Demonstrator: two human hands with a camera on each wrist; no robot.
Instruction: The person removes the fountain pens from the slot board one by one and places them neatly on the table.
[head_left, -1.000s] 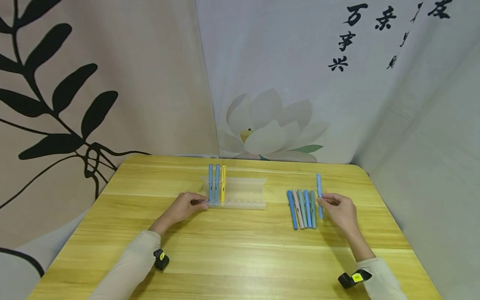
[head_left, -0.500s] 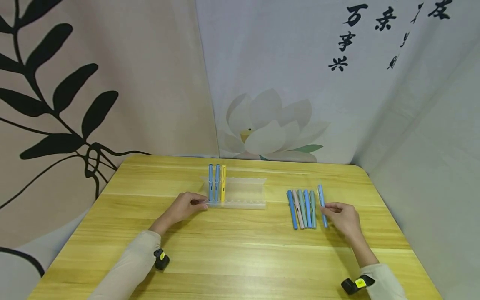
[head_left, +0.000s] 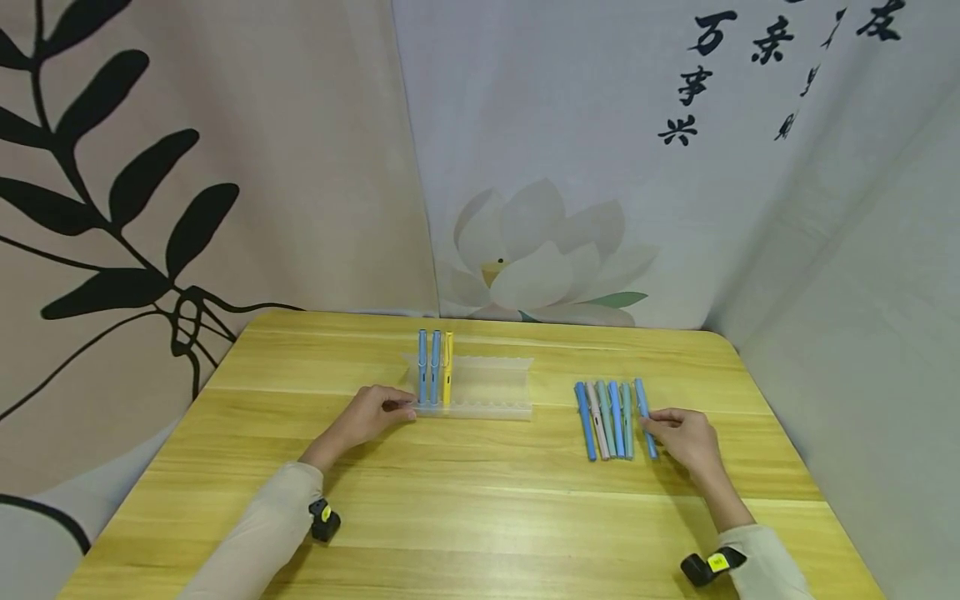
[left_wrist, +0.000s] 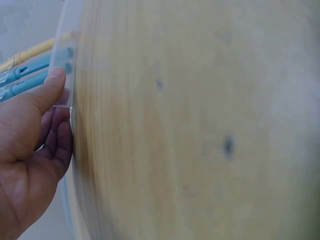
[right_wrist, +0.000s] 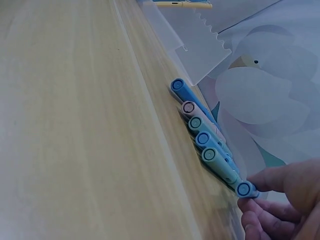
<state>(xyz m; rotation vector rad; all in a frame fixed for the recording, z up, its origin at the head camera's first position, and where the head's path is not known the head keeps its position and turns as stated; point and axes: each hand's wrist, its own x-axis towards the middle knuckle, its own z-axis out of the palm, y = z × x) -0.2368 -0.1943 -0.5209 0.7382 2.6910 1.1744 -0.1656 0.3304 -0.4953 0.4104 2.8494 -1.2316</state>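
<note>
A clear plastic pen rack (head_left: 491,387) stands near the back of the table. Two blue pens (head_left: 423,362) and a yellow pen (head_left: 447,367) lean side by side in its left end. My left hand (head_left: 375,415) holds the rack's front left corner; in the left wrist view the thumb (left_wrist: 54,82) presses on its clear lip. On the right, my right hand (head_left: 686,437) pinches a light blue pen (head_left: 642,398) between thumb and fingers, close over the table. That pen lies just right of a row of pens, its round end (right_wrist: 244,189) facing the right wrist camera.
The row holds a darker blue pen (head_left: 584,421), a pinkish grey pen (head_left: 597,421), a brighter blue pen (head_left: 617,421) and green pens (head_left: 627,421). The wooden table (head_left: 465,517) meets a printed cloth backdrop (head_left: 337,167) behind, with another cloth wall (head_left: 862,333) at right.
My right hand has moved the light blue pen toward me and slightly right, bringing it level with the row. My left hand and the rack have stayed put.
</note>
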